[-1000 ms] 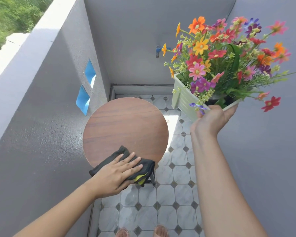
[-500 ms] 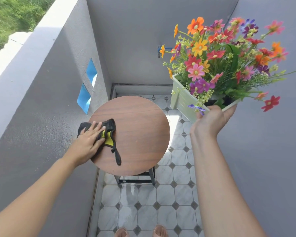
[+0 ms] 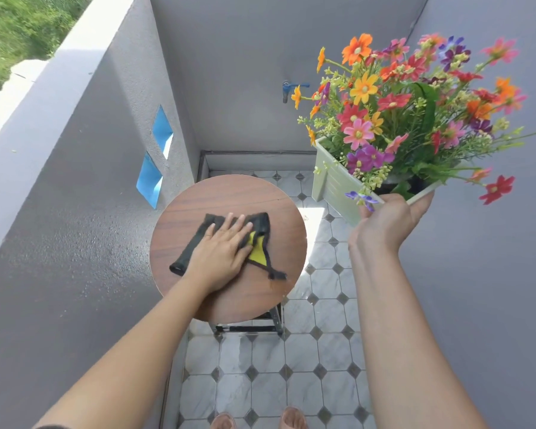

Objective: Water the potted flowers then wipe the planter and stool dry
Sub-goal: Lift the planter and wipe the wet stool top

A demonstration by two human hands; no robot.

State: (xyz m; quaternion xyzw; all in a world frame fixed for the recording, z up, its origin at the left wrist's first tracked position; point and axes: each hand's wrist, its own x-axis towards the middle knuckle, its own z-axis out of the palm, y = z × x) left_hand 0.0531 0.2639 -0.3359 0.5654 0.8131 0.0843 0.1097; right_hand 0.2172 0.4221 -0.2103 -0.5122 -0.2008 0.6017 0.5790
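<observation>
A round wooden stool [image 3: 260, 196] stands on the tiled floor below me. On its top lies a black and yellow cloth [image 3: 259, 249], and my left hand [image 3: 220, 252] presses flat on it with straight fingers, near the middle of the seat. My right hand [image 3: 387, 224] grips the near corner of a pale green planter [image 3: 331, 181] and holds it up in the air to the right of the stool. Colourful flowers [image 3: 399, 103] fill the planter and hide its inside.
A blue tap [image 3: 288, 88] sticks out of the grey back wall. Grey walls close in on the left and right. The floor [image 3: 307, 366] has white tiles with dark diamonds and looks wet near the stool. My feet [image 3: 257, 419] show at the bottom edge.
My left hand slid the cloth from the stool's near edge to its left side, then to the middle. The right hand kept the planter raised in about the same place.
</observation>
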